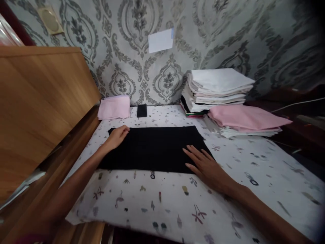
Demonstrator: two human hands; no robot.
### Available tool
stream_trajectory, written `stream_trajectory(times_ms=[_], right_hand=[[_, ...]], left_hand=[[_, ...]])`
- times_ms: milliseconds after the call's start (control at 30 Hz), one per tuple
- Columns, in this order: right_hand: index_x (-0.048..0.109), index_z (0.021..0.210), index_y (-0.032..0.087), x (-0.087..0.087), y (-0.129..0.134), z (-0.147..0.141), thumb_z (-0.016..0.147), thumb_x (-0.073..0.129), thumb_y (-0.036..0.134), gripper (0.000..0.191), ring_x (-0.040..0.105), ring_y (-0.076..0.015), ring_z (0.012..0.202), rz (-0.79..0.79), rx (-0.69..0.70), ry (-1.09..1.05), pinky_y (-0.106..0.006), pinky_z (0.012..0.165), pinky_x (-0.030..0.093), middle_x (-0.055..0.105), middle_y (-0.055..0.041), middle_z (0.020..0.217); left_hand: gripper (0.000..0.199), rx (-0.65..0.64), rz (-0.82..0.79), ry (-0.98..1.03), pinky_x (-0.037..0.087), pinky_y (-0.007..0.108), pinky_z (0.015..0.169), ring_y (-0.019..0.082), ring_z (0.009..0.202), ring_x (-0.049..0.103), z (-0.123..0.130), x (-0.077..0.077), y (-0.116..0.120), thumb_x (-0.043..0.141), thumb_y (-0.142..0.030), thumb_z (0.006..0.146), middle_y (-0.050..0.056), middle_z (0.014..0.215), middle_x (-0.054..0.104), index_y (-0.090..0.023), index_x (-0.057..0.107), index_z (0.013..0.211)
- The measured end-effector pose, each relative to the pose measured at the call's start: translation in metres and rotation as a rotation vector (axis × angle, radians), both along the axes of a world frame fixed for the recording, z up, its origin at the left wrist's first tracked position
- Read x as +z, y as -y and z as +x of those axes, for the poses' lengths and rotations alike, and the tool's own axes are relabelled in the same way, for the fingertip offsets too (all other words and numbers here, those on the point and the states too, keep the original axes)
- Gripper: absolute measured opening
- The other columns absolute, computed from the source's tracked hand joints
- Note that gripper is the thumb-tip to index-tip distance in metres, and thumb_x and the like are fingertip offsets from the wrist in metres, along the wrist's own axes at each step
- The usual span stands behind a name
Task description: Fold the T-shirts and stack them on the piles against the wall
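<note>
A black cloth (pixel 157 149), folded into a flat rectangle, lies on the patterned white sheet. At its far left corner is my left hand (pixel 117 136), turned on its side with the fingers bent together on the cloth's edge; the fingertips are partly hidden. My right hand (pixel 203 166) rests palm down on the right part of the cloth, fingers spread and stretched out flat.
Behind the cloth lie a pink folded cloth (pixel 114 107) and a small black flat object (pixel 142 110). A tall stack of white folded cloths (pixel 218 88) and a pink-topped pile (pixel 246 117) stand at the back right. Wooden furniture (pixel 43 108) borders the left.
</note>
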State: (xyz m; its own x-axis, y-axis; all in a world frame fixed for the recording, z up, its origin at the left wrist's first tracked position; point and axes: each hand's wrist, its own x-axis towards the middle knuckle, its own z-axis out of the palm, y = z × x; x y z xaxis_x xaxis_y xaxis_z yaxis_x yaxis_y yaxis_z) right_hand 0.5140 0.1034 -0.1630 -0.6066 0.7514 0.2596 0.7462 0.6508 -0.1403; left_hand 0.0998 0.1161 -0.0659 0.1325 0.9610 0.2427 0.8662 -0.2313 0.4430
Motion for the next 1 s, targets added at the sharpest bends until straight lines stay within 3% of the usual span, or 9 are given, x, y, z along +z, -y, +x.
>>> stream_trajectory(times_ms=[133, 267, 367, 467, 667, 733, 800, 900, 1000], right_hand=[[0.063, 0.129, 0.018, 0.025, 0.002, -0.037, 0.100, 0.033, 0.047, 0.051, 0.047, -0.0306, 0.136, -0.026, -0.028, -0.084, -0.054, 0.110, 0.039, 0.055, -0.0161, 0.143], [0.071, 0.107, 0.021, 0.061, -0.014, -0.132, 0.102, 0.034, 0.039, 0.041, 0.067, -0.0220, 0.100, -0.225, 0.081, -0.222, -0.036, 0.089, 0.051, 0.072, -0.0098, 0.107], [0.072, 0.091, 0.019, 0.073, -0.036, -0.204, 0.100, 0.040, 0.045, 0.042, 0.067, -0.0214, 0.087, -0.420, -0.033, -0.215, -0.031, 0.074, 0.049, 0.072, -0.0083, 0.093], [0.070, 0.089, 0.020, 0.071, -0.054, -0.247, 0.091, 0.055, 0.046, 0.030, 0.067, -0.0226, 0.089, -0.542, -0.175, -0.203, -0.029, 0.066, 0.045, 0.072, -0.0072, 0.093], [0.064, 0.081, 0.022, 0.045, -0.063, -0.259, 0.077, 0.062, 0.024, 0.005, 0.061, -0.0167, 0.072, -0.507, -0.164, -0.395, -0.027, 0.061, 0.041, 0.067, 0.0001, 0.077], [0.061, 0.078, 0.021, 0.037, -0.063, -0.257, 0.074, 0.061, 0.026, 0.005, 0.057, -0.0141, 0.062, -0.512, -0.111, -0.549, -0.026, 0.057, 0.042, 0.061, 0.0023, 0.068], [0.058, 0.078, 0.021, 0.031, -0.063, -0.257, 0.071, 0.059, 0.027, 0.010, 0.051, -0.0113, 0.053, -0.595, -0.074, -0.713, -0.024, 0.050, 0.040, 0.056, 0.0043, 0.064], [0.055, 0.084, 0.021, 0.028, -0.062, -0.259, 0.065, 0.059, 0.029, 0.021, 0.044, -0.0077, 0.041, -0.805, -0.077, -0.886, -0.022, 0.040, 0.035, 0.052, 0.0071, 0.062], [0.055, 0.089, 0.019, 0.032, -0.061, -0.261, 0.064, 0.062, 0.031, 0.028, 0.041, -0.0069, 0.036, -0.938, -0.108, -0.915, -0.020, 0.035, 0.030, 0.048, 0.0094, 0.055]], left_hand=[[0.036, 0.055, 0.077, -0.085, 0.045, 0.043, 0.104, 0.024, 0.121, 0.059, -0.025, -0.031, 0.038, 0.039, -0.038, 0.098, 0.012, 0.127, 0.064, -0.018, 0.057, 0.122], [0.048, -0.037, 0.085, -0.264, 0.031, 0.048, 0.118, 0.024, 0.143, 0.039, -0.008, -0.060, 0.065, 0.040, -0.042, 0.100, 0.014, 0.150, 0.049, -0.017, 0.048, 0.140], [0.050, -0.105, 0.027, -0.357, 0.031, 0.050, 0.118, 0.025, 0.146, 0.035, 0.004, -0.067, 0.072, 0.040, -0.041, 0.100, 0.014, 0.154, 0.044, -0.019, 0.044, 0.145], [0.050, -0.120, 0.023, -0.360, 0.030, 0.051, 0.118, 0.026, 0.147, 0.033, 0.007, -0.065, 0.075, 0.040, -0.041, 0.101, 0.014, 0.155, 0.042, -0.019, 0.044, 0.146], [0.043, -0.105, 0.057, -0.230, 0.031, 0.051, 0.117, 0.028, 0.142, 0.041, 0.000, -0.060, 0.075, 0.045, -0.035, 0.099, 0.015, 0.151, 0.048, -0.021, 0.051, 0.139], [0.035, -0.007, 0.066, -0.063, 0.041, 0.048, 0.109, 0.027, 0.130, 0.054, -0.019, -0.050, 0.074, 0.045, -0.033, 0.097, 0.013, 0.140, 0.058, -0.021, 0.057, 0.128], [0.029, 0.164, 0.030, 0.172, 0.053, 0.039, 0.089, 0.022, 0.102, 0.066, -0.050, -0.035, 0.075, 0.043, -0.035, 0.095, 0.010, 0.113, 0.069, -0.019, 0.062, 0.110], [0.030, 0.271, -0.195, 0.431, 0.050, 0.027, 0.061, 0.015, 0.067, 0.062, -0.095, -0.014, 0.087, 0.046, -0.045, 0.090, 0.003, 0.078, 0.066, -0.018, 0.059, 0.087], [0.036, 0.234, -0.420, 0.420, 0.041, 0.024, 0.054, 0.013, 0.057, 0.052, -0.112, -0.008, 0.109, 0.050, -0.052, 0.085, 0.000, 0.065, 0.058, -0.018, 0.057, 0.074]])
